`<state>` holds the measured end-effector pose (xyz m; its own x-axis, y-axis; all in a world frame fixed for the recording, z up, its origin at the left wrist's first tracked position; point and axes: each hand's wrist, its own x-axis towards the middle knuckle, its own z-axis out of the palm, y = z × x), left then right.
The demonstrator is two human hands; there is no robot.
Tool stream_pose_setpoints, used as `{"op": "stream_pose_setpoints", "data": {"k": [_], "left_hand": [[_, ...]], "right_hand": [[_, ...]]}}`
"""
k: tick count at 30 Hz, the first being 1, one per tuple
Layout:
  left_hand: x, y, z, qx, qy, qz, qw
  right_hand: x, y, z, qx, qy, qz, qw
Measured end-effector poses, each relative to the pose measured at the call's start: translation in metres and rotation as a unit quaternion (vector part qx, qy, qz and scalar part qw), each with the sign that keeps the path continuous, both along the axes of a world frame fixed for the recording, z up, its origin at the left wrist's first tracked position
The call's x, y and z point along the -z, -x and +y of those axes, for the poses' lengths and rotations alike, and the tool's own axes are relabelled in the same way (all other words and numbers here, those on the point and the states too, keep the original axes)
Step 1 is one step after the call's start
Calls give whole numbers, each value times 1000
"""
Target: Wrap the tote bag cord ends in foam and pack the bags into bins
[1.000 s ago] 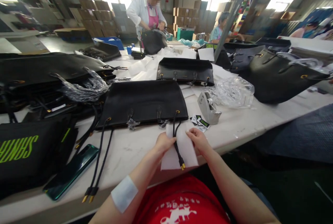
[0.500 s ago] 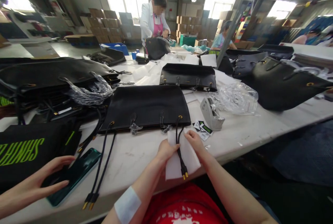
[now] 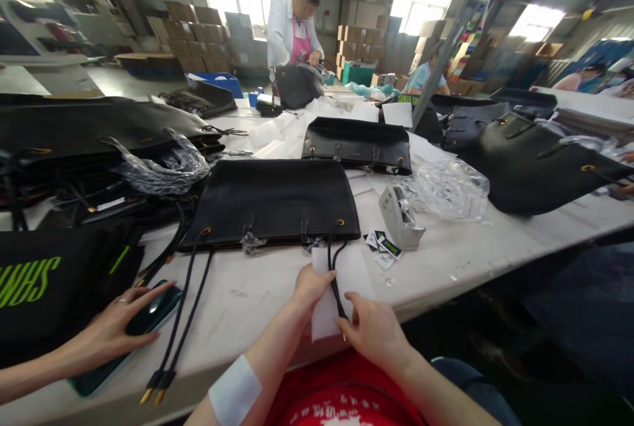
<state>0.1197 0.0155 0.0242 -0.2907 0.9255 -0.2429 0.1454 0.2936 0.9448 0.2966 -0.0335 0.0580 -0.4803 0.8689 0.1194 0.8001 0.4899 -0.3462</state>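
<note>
- Left hand's [image 3: 312, 286] grip pinches black cords [image 3: 337, 297] over white sheet [image 3: 323, 321].
- Right hand [image 3: 377, 328] nears their ends; cannot tell whether closed.
- Wrapping seems underway; folding calls for straight cords.

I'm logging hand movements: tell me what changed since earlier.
The right hand let go of the white sheet at its right edge and moved down to the cord ends. Another person's hand came in from the left over the phone. The left hand still pinches the cords; the black bag stayed put.

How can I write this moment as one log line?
left hand: pinching black cords over thin white sheet; right hand: at cords' lower ends; ahead: flat black leather-look bag
</note>
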Motion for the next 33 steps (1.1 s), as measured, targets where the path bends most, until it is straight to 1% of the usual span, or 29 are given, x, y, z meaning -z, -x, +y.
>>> {"op": "stream_pose_setpoints", "data": {"k": [2,4,7,11,13,15,19,21,22,23,24,26,27,28,31,33], "left_hand": [[1,1,1,-6,0,-5,1000],[2,2,1,-9,1,-11,1000],[2,2,2,-6,3,-22,1000],[1,2,1,-4,8,-24,1000],[0,2,1,-4,7,-21,1000],[-1,2,1,-3,7,-17,1000],[1,0,3,-1,11,-3,1000],[2,-2,4,-3,13,6,1000],[3,-3,5,-4,12,9,1000],[2,-3,5,-3,12,10,1000],[2,-4,5,-1,12,11,1000],[0,-4,4,3,13,12,1000],[-2,-3,4,6,13,12,1000],[-3,-3,3,10,13,12,1000],[-6,-1,1,25,9,7,1000],[-6,0,1,31,6,9,999]], "right_hand": [[13,5,-7,-7,-8,-13,1000],[20,7,-10,-2,-35,-19,999],[20,8,-12,5,-85,-49,995],[18,10,-17,-20,-123,-115,985],[21,13,-21,-30,-127,-132,983],[26,16,-25,-43,-124,-127,983],[28,13,-28,-75,-84,-61,992],[24,4,-19,-83,-48,1,995],[21,-2,-11,-68,-39,36,996],[18,-9,-1,-33,-42,68,996],[15,-17,11,16,-53,90,994],[12,-30,36,119,-66,98,986],[11,-35,48,147,-52,89,984],[11,-38,58,157,-25,77,984],[15,-42,79,139,59,57,987],[17,-39,85,139,112,88,980]]}}
